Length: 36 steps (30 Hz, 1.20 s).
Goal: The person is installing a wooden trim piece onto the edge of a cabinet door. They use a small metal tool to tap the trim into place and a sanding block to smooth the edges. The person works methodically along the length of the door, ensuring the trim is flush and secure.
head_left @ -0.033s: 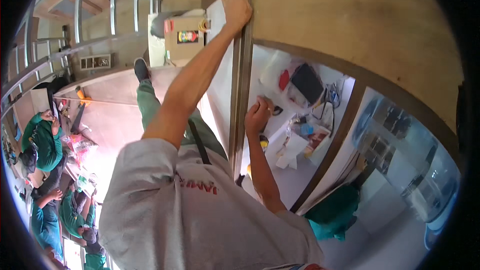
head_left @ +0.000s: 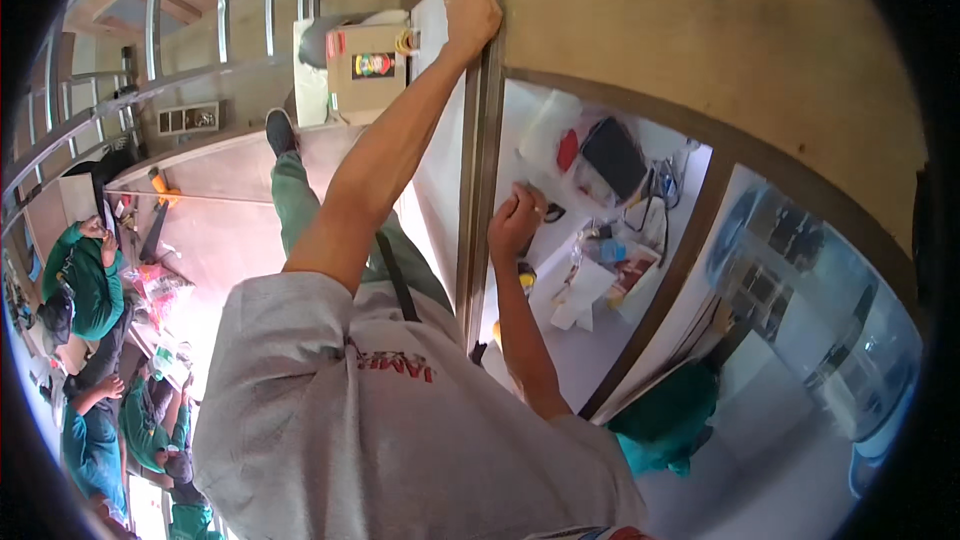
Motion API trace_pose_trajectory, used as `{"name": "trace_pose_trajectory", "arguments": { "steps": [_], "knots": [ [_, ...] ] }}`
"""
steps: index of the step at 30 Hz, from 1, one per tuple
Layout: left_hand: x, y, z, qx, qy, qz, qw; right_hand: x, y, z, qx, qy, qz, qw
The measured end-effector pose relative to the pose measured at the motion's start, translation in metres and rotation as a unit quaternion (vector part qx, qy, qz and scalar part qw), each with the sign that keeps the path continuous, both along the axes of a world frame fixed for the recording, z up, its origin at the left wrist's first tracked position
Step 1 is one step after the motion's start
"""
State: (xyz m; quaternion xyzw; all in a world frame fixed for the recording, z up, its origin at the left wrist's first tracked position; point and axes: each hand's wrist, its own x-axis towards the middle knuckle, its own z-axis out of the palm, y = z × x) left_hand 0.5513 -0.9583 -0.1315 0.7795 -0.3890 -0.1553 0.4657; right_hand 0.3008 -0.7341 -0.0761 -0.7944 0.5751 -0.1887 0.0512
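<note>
My left hand (head_left: 470, 8) lies stretched out against the top of a brown wooden post (head_left: 480, 170), its fingers reaching upward along the edge. Beyond the post, in a white-backed compartment, my right hand (head_left: 517, 225) is raised with its fingers curled together. Whatever it may pinch is too small to make out. A small dark round thing (head_left: 554, 212) is just beside those fingers. Further in are a black flat case (head_left: 614, 158), a red item (head_left: 568, 150) among clear plastic, and an open box (head_left: 640, 275) of papers and packets.
A large clear blue water bottle (head_left: 850, 360) lies in the right-hand compartment, near a green cloth (head_left: 670, 420). Brown board (head_left: 700, 30) spans the top right. A cardboard box (head_left: 368, 75) and a metal ladder (head_left: 150, 15) are at the upper left. Several people in green sit below left, near a handsaw (head_left: 157, 225).
</note>
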Motion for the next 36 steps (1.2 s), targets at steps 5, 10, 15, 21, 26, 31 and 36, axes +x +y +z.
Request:
{"name": "trace_pose_trajectory", "arguments": {
  "steps": [5,10,15,21,26,31,36],
  "knots": [
    [-0.083,0.128,0.012,0.025,0.111,-0.055,0.992,0.005,0.002,-0.005,-0.021,-0.023,-0.025,0.999],
    [-0.049,0.081,0.011,0.029,0.073,-0.015,0.997,0.005,0.003,0.000,-0.015,-0.017,-0.013,1.000],
    [-0.092,0.137,0.007,0.015,0.095,-0.027,0.995,-0.005,0.005,-0.007,-0.015,-0.014,-0.015,1.000],
    [-0.055,0.084,0.006,0.029,0.094,-0.016,0.995,0.003,-0.001,-0.005,-0.032,-0.019,-0.007,0.999],
    [-0.070,0.107,0.011,0.028,0.086,-0.036,0.995,-0.002,0.002,-0.006,-0.020,-0.035,-0.013,0.999],
    [-0.075,0.106,0.002,0.032,0.103,-0.016,0.994,-0.005,0.006,-0.011,-0.033,-0.040,-0.016,0.999],
    [-0.013,0.014,-0.010,-0.028,0.089,0.016,0.996,-0.007,0.005,-0.005,-0.015,-0.034,0.008,0.999]
  ]
}}
